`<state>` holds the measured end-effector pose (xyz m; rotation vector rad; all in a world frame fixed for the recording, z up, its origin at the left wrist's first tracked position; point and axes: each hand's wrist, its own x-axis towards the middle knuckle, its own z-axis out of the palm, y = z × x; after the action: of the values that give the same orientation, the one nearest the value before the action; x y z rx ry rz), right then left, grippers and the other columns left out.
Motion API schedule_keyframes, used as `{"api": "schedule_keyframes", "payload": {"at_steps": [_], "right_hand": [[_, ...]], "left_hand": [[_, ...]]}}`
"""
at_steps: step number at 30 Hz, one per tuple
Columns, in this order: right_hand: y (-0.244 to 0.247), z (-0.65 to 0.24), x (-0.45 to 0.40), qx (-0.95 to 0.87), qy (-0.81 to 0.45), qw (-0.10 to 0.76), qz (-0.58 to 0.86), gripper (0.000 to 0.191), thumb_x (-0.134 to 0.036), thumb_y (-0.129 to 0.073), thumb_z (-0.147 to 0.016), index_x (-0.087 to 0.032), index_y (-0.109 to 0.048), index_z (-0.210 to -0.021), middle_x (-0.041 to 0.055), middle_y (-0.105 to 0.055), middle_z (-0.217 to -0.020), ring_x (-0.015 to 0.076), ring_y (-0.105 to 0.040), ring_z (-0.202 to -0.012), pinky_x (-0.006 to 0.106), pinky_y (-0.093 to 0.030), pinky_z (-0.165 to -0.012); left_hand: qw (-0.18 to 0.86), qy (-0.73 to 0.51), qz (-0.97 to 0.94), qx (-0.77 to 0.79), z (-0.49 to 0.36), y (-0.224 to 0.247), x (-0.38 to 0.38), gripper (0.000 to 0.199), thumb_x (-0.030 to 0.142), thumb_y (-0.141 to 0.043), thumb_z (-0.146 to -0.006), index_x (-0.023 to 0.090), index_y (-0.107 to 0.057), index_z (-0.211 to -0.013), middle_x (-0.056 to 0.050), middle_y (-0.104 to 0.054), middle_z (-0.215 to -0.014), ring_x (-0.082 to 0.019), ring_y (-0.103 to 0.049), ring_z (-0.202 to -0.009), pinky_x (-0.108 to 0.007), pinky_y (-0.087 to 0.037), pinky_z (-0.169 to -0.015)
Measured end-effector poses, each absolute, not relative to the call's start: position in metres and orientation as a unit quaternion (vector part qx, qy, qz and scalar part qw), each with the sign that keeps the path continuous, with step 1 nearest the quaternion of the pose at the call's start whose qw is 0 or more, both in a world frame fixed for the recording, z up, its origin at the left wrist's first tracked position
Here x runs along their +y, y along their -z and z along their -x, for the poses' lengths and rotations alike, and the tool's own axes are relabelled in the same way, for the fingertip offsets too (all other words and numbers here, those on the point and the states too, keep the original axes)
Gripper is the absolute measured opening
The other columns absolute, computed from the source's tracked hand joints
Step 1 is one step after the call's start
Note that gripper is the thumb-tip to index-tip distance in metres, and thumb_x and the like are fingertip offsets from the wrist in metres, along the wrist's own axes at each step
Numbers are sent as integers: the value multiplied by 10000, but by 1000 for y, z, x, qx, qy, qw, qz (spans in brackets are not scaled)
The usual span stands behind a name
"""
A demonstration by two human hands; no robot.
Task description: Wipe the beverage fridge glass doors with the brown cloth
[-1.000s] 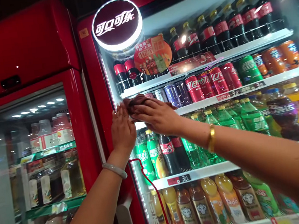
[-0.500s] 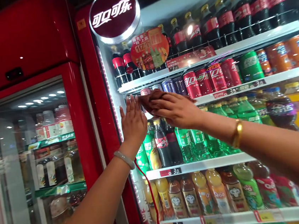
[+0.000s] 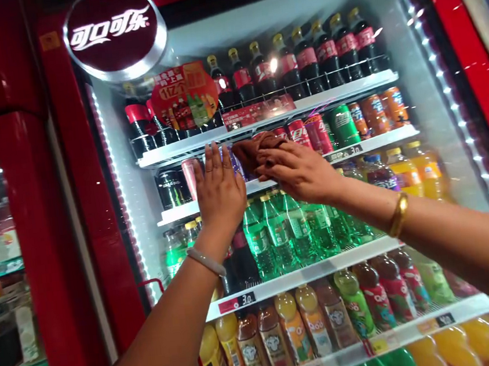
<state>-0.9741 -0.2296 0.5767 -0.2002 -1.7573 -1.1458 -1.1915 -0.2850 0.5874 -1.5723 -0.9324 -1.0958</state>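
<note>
My left hand (image 3: 220, 191) lies palm forward on the glass door (image 3: 296, 8) of a drinks fridge, its fingers stretched upward. A grey bangle (image 3: 207, 261) circles that wrist. Just right of it, my right hand (image 3: 302, 168) presses a crumpled brown cloth (image 3: 248, 152) to the same glass, with the fingers bent over the cloth. On the right wrist is a gold bangle (image 3: 399, 215). Both hands cover part of the shelf of cans behind the glass.
A round lit sign (image 3: 114, 33) juts out at the upper left. An oval red sticker (image 3: 185, 96) is on the door. Inside stand cola bottles (image 3: 288, 65), green bottles (image 3: 280, 231) and juice bottles (image 3: 292, 323). Another red fridge (image 3: 38, 257) stands left.
Both hands have moved right across the glass, the right one carrying the brown cloth along. The view has turned right, bringing the fridge's right edge into sight.
</note>
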Motion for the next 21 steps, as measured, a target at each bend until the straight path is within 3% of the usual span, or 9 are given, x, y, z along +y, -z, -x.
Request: {"api": "schedule_keyframes", "payload": {"at_steps": [3, 6, 10, 13, 15, 17, 21], "right_hand": [[-595, 950, -226, -660, 428, 594, 169, 464, -206, -536, -937, -270, -599, -1392, 87, -593, -1475, 302, -513, -1385, 569, -412, -1187], [-605, 981, -232, -576, 365, 681, 268, 462, -211, -536, -939, -219, -588, -1399, 128, -555, -1501, 351, -477, -1396, 608, -370, -1202], [-570, 1009, -242, -683, 450, 558, 138, 393, -235, -503, -986, -293, -632, -1353, 9, -569, -1521, 258, -482, -1398, 500, -326, -1269], [-545, 973, -239, -727, 481, 485, 71, 415, -261, -525, -990, -319, -602, -1394, -16, -580, -1524, 232, -513, -1372, 482, -385, -1241], [-550, 946, -233, -717, 476, 502, 94, 430, -251, -566, -963, -316, -605, -1386, 10, -609, -1489, 254, -538, -1346, 507, -423, -1203], [-569, 941, -228, -675, 445, 569, 148, 446, -244, -593, -933, -288, -614, -1377, 61, -624, -1455, 297, -541, -1337, 548, -430, -1180], [-592, 996, -232, -613, 376, 669, 190, 444, -240, -575, -933, -262, -627, -1374, 95, -613, -1450, 335, -517, -1337, 583, -390, -1198]], "left_hand": [[486, 461, 641, -375, 1195, -588, -284, 691, 245, -472, -987, 186, -280, -1649, -98, -244, -1744, -294, -168, -1633, -562, -39, -1352], [476, 472, 644, -368, 1196, -588, -282, 695, 255, -474, -987, 226, -277, -1653, -74, -252, -1744, -296, -174, -1631, -567, -46, -1350], [473, 471, 647, -368, 1198, -586, -281, 714, 255, -489, -968, 213, -287, -1652, -85, -246, -1745, -306, -174, -1630, -552, -41, -1357], [487, 465, 638, -373, 1198, -582, -282, 695, 253, -470, -983, 215, -290, -1653, -85, -246, -1746, -298, -156, -1634, -540, -51, -1359], [496, 464, 631, -375, 1198, -580, -281, 673, 263, -451, -1004, 232, -285, -1655, -77, -259, -1743, -290, -156, -1634, -540, -59, -1357], [497, 469, 628, -372, 1197, -579, -280, 668, 274, -452, -1012, 258, -278, -1657, -62, -265, -1742, -281, -167, -1633, -543, -68, -1355], [493, 478, 623, -374, 1198, -578, -279, 660, 278, -453, -1015, 281, -285, -1653, -40, -258, -1743, -270, -172, -1633, -547, -73, -1355]]}}
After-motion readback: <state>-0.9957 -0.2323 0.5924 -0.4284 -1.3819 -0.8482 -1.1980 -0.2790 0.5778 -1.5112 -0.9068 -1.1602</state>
